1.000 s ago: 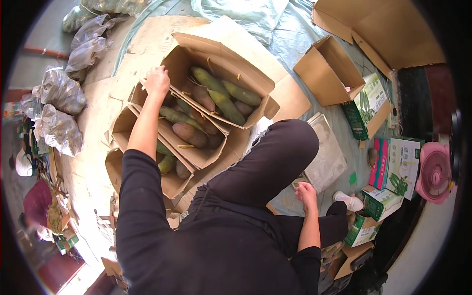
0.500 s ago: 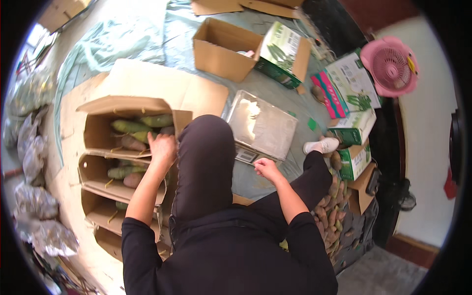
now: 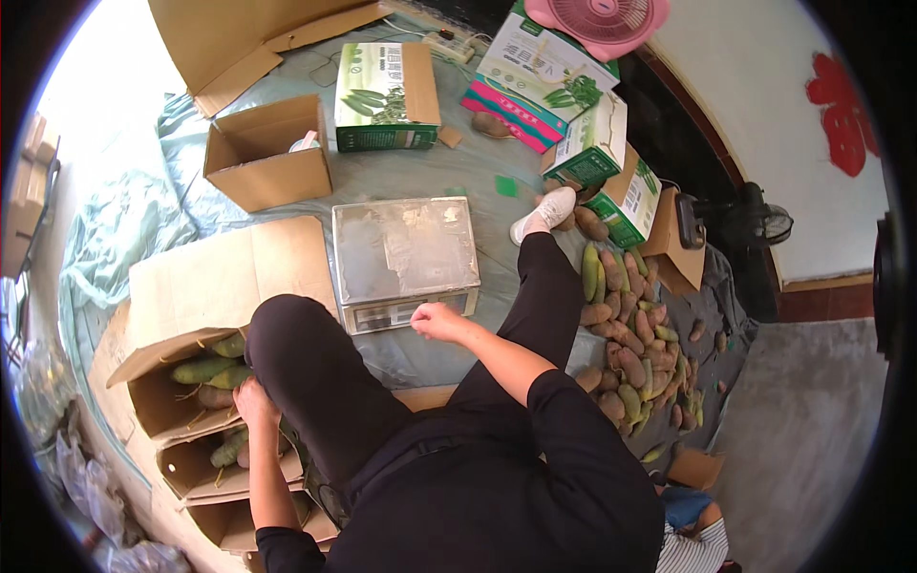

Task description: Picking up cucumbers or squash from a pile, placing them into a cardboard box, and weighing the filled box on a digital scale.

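My left hand point(image 3: 256, 403) is at the right end of a cardboard box point(image 3: 143, 401), beside my bent left knee. Its fingers are partly hidden by the box edge. Long green radishes point(image 3: 202, 371) lie in this box, along with a rounder brownish one point(image 3: 216, 397). My right hand point(image 3: 437, 322) is closed, with nothing visible in it, just in front of a silver weighing scale point(image 3: 406, 250). The scale's flat top carries no produce.
More open boxes point(image 3: 205, 468) line up on the near left. A pile of green and reddish-brown radishes point(image 3: 630, 353) spreads on the right. Printed cartons point(image 3: 387, 95), an open box point(image 3: 267, 158) and a pink fan point(image 3: 602, 19) stand farther away. Another person's striped sleeve point(image 3: 695, 549) shows lower right.
The view has turned rightward, bringing more of the radish pile and another person into sight. My left hand has drawn back from over the radishes to the box's right end. My right hand remains closed.
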Demonstrator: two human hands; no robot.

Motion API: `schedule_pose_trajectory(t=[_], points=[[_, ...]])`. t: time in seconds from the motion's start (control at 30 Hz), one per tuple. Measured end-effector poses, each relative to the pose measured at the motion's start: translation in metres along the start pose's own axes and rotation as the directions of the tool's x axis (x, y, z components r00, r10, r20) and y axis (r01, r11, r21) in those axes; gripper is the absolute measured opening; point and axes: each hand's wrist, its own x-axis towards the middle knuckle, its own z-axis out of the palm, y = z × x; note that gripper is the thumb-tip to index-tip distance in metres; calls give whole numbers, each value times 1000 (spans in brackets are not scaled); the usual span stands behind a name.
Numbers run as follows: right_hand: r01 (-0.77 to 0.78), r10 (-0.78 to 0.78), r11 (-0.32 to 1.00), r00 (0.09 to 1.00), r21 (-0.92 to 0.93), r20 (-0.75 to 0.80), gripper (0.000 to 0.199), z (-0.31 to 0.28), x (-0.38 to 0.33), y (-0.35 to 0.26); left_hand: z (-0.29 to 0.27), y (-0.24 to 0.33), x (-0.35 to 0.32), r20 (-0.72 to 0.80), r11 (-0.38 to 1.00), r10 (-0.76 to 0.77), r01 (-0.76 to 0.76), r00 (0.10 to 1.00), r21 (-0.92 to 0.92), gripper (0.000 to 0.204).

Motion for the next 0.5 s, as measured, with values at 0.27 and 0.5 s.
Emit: schedule_pose_trajectory(t=[0.27, 0.5], points=[[168, -168, 920, 985, 354, -31, 17, -31, -26, -40, 17, -11, -1, -100, 999, -36, 35, 994, -12, 29], [390, -354, 825, 921, 409, -165, 15, -117, -64, -77, 28, -21, -2, -134, 997, -58, 51, 989, -57, 33]])
